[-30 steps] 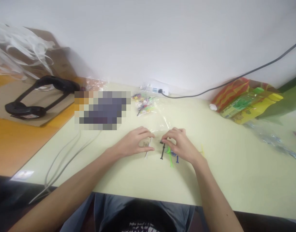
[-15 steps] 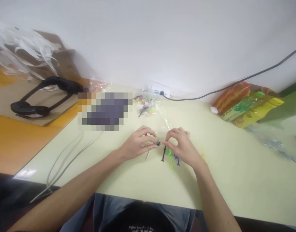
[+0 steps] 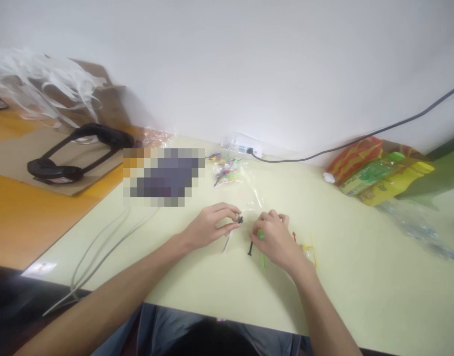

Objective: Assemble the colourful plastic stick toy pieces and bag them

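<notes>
My left hand (image 3: 211,226) pinches a small dark plastic piece (image 3: 240,219) between thumb and forefinger, just above the pale yellow table (image 3: 360,277). My right hand (image 3: 273,238) rests fingers-down on a green plastic stick (image 3: 263,257), right beside a black stick (image 3: 250,247). A white stick (image 3: 227,243) lies under my left hand. Red and yellow sticks (image 3: 308,247) lie just right of my right hand. Whether the right fingers grip the green stick is hidden.
A clear bag of coloured pieces (image 3: 227,170) lies behind the hands. Black headphones (image 3: 74,151) sit on cardboard at left. Snack bags (image 3: 379,165) and crumpled clear plastic (image 3: 416,222) fill the right. Grey cables (image 3: 97,252) cross the left edge; a power strip (image 3: 245,147) sits by the wall.
My left hand has lifted the small dark piece and holds it at the fingertips. My right hand has moved down onto the green stick, uncovering red and yellow sticks.
</notes>
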A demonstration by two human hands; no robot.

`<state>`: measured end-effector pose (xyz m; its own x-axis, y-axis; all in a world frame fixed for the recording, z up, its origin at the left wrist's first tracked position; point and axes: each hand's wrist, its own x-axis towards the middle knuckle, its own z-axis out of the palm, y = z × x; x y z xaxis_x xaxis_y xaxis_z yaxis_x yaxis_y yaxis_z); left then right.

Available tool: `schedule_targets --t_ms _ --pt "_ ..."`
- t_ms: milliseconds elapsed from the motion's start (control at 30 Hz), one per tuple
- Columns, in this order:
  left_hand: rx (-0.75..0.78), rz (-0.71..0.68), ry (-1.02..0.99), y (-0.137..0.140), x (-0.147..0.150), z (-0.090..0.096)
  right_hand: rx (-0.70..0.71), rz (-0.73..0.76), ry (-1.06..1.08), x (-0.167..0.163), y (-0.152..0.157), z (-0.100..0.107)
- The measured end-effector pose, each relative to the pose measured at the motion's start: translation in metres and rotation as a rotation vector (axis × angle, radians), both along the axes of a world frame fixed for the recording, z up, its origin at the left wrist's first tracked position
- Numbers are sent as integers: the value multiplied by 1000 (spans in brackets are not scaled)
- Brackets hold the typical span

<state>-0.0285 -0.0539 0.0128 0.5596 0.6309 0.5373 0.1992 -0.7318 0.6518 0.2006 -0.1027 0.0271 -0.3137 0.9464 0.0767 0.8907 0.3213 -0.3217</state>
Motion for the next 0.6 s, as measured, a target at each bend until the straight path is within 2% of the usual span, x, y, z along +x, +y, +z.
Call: schedule_targets --t_ms 233,433,600 --pt "-5 60 4 3 -3 -3 -3 -43 -26 -1 2 -1" --pt "-5 117 8 3 -5 -4 -19 -6 41 -4 4 -6" --pt "5 111 11 4 -6 -3 -77 23 116 -4 3 0"
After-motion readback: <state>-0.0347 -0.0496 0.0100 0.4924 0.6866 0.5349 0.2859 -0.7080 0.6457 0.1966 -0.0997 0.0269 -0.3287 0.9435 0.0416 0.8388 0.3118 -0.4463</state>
